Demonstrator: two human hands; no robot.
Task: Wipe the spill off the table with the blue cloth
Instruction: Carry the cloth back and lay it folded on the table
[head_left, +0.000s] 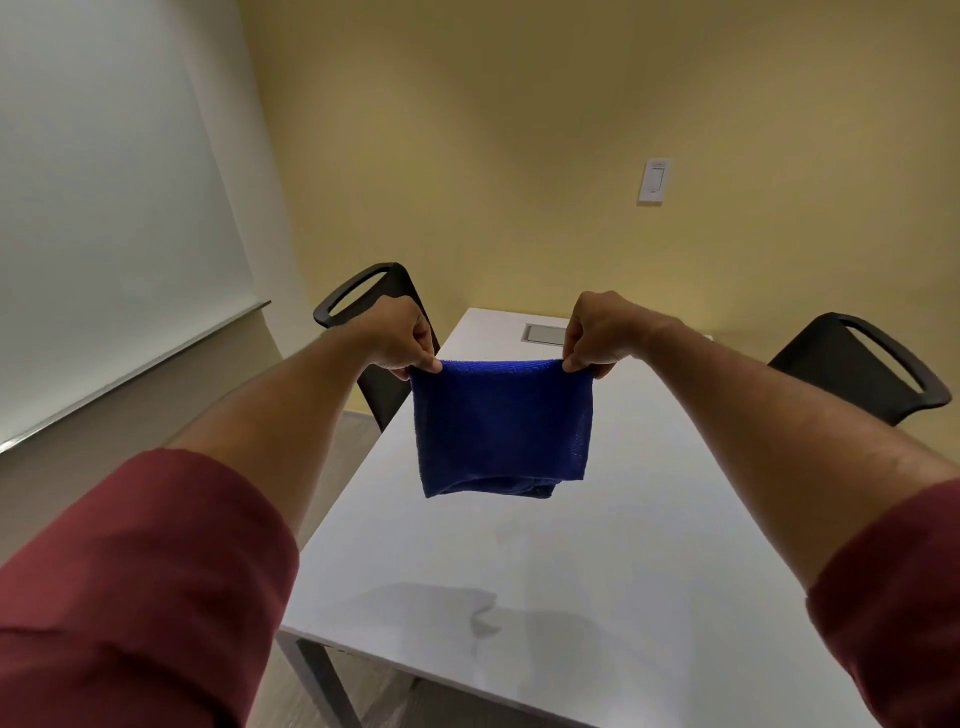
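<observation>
Blue cloth (501, 426), one, folded double, is hanging in the air above the table (649, 545); I am pinching its top corners, left hand (397, 338) and right hand (597, 332) each clenched on one, probably to square it for wiping. Two chairs (363, 296) are flanking the table's far end.

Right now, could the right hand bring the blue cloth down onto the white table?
Probably yes. The right hand pinches a top corner of the blue cloth, which hangs above the table; nothing lies between cloth and tabletop.
</observation>
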